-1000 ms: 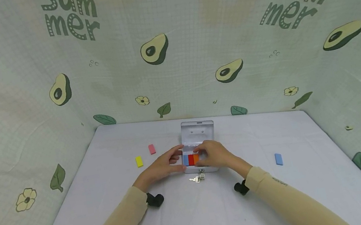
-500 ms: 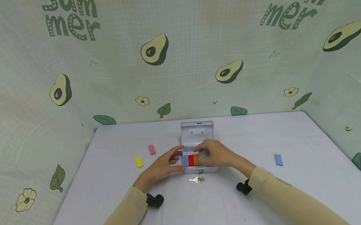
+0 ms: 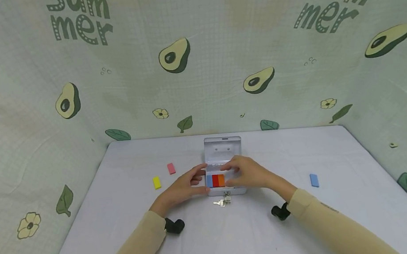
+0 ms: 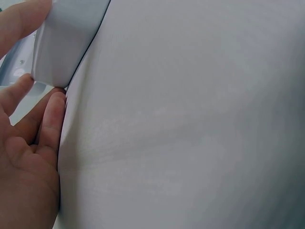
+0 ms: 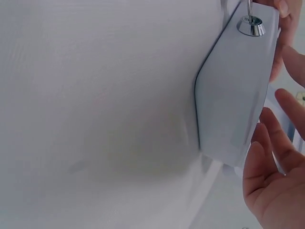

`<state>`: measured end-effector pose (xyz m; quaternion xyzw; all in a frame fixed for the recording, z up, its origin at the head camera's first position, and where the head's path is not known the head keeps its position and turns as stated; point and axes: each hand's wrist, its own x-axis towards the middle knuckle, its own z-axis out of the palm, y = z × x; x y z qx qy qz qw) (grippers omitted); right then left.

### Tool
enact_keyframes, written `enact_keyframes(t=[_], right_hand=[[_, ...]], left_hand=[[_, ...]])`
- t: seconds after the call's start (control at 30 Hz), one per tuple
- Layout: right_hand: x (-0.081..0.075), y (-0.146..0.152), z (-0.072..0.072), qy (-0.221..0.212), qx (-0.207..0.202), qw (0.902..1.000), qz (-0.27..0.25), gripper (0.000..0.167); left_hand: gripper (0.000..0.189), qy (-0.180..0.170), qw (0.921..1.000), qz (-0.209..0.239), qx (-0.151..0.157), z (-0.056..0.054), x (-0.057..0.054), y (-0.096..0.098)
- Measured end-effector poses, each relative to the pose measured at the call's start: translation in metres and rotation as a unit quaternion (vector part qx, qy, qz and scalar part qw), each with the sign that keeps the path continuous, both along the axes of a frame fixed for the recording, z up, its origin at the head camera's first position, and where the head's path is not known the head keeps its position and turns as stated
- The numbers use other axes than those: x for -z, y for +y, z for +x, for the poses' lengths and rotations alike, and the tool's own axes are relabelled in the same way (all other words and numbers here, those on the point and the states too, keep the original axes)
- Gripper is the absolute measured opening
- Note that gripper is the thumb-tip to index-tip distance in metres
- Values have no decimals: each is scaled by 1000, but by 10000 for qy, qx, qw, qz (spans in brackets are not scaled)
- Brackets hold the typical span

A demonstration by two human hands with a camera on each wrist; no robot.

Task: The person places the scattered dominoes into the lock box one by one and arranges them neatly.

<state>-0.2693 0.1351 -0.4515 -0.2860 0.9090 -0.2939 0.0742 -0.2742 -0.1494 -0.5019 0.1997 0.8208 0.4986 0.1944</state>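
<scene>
A small silver cash box [image 3: 236, 191] stands on the table with its lid [image 3: 222, 147] raised. Inside, a blue block [image 3: 209, 181], a red block [image 3: 215, 181] and an orange block [image 3: 221, 180] sit side by side at the left. My left hand [image 3: 179, 188] holds the box's left side, thumb at the front corner and fingers farther back; the left wrist view shows its fingertips at the wall. Over the box's right part is my right hand [image 3: 249, 174], thumb and index finger apart beside the orange block with nothing between them. Its other fingers curl near the box's right wall.
Keys [image 3: 222, 202] hang from the lock at the box's front. A yellow block [image 3: 156, 182] and a pink block [image 3: 171, 168] lie to the left, another blue block [image 3: 314, 180] to the right. A printed cloth [image 3: 221, 110] rises behind the white table [image 3: 223, 245].
My right hand has drawn slightly to the right, its thumb and index finger coming away from the orange block, which stays in the box. The left hand has not moved.
</scene>
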Motion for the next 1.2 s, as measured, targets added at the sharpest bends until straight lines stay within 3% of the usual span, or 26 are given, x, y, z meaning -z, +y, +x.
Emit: enact_keyframes(t=[0.57,1.2], right_hand=[[-7,38,20,-28,181,9998,-127,50],[-9,96,42,285,312,9990,-122,55]], left_hand=[[85,-18,10000,-15,-70,2,-2,1],[86,9,10000,-69,-61,4,-4,1]])
